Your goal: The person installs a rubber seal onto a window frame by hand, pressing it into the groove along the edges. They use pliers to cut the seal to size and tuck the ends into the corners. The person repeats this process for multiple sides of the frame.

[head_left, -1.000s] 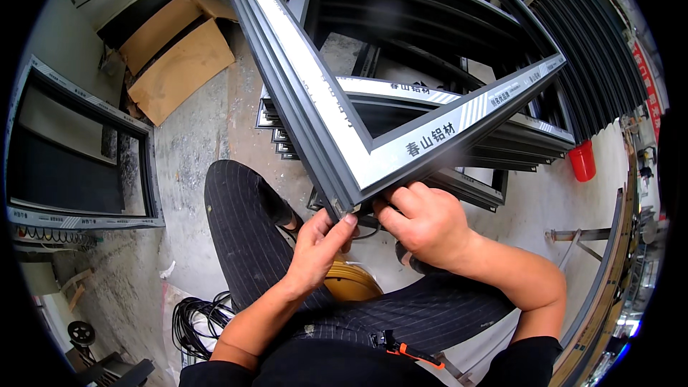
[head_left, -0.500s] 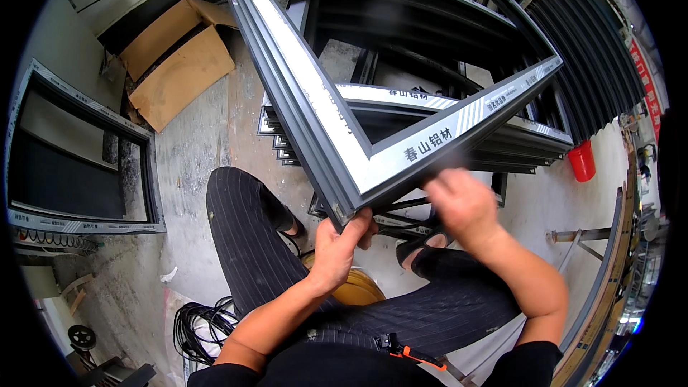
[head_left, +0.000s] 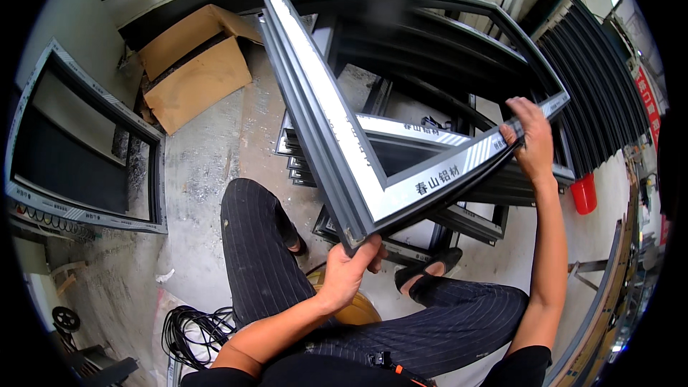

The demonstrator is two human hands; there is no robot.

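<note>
I hold a grey aluminium window frame [head_left: 315, 115] tilted up in front of me. My left hand [head_left: 351, 272] grips its nearest corner from below. My right hand [head_left: 530, 140] is stretched out along the near rail and closes on the frame's right corner. The frame's inner face is pale with printed film. Under it lies a stack of similar grey frames [head_left: 430, 208] on the floor. My legs in dark striped trousers and black shoes sit below the frame.
A flattened cardboard box [head_left: 193, 64] lies at the back left. Another frame [head_left: 79, 150] leans at the left. Black cable [head_left: 190, 330] is coiled by my left knee. A red bucket [head_left: 584, 193] stands right, beside dark profiles [head_left: 609, 79].
My right hand left the near corner and slid out along the rail to the frame's right corner. The left hand kept its grip on the near corner.
</note>
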